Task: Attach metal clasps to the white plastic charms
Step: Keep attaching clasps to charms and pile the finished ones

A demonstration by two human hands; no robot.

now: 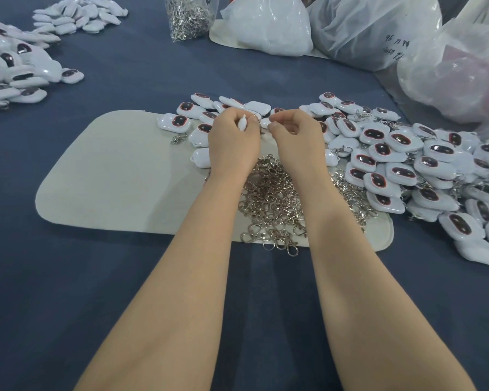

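My left hand (233, 136) grips a white plastic charm (242, 122) edge-on above the pale mat (110, 176). My right hand (295, 134) pinches a small metal clasp (263, 124) right beside the charm, fingertips of both hands almost meeting. Below my wrists lies a heap of loose metal clasps (274, 204) on the mat. White charms with dark oval faces (401, 153) are piled to the right, some with clasps on them. A smaller group of charms (192, 114) sits just beyond my left hand.
Blue cloth (124, 292) covers the table. More white charms are heaped at the far left (14, 69) and back left (76, 15). A clear bag of clasps (188, 18) stands at the back, with several plastic bags (364, 26) to its right.
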